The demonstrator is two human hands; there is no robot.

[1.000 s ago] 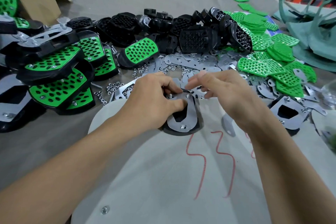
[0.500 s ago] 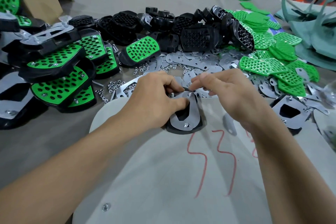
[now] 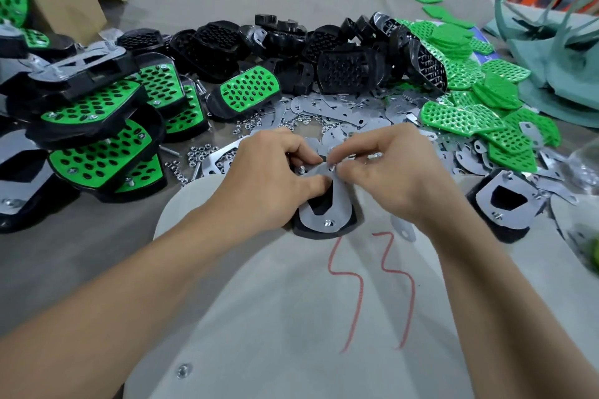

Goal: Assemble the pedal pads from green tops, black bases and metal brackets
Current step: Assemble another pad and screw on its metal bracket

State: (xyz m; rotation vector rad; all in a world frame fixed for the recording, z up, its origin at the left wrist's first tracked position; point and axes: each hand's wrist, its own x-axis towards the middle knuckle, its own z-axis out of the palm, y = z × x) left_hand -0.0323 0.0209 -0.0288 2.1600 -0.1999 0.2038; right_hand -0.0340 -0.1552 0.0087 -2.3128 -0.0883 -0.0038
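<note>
My left hand curls over the flat, shiny metal bracket, gripping it against the matte black base; my right hand pinches a small shiny piece at its top corner.

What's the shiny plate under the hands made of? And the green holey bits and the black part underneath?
The metal bracket looks like thin sheet metal, likely steel: silvery, flat, reflecting light. The green tops look like moulded plastic or rubber: bright even colour, neat holes, dull sheen. The black base seems matte plastic or rubber; hard to tell which.
</note>
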